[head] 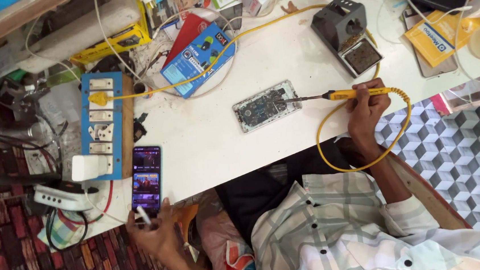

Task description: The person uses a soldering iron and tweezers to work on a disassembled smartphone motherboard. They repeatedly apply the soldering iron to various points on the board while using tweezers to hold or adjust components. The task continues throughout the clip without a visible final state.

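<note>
Yellow soldering iron (356, 93) is sitting in your right hand (367, 109), fingers wrapped around its handle, its tip touching the opened phone's circuit board (267, 105) on the white table (217, 137); your left hand (155, 230) is pinching a thin white stick (143, 215) beside a lit smartphone (146, 178); the iron stand's tray (363, 56) is holding a dark cleaning sponge.
</note>
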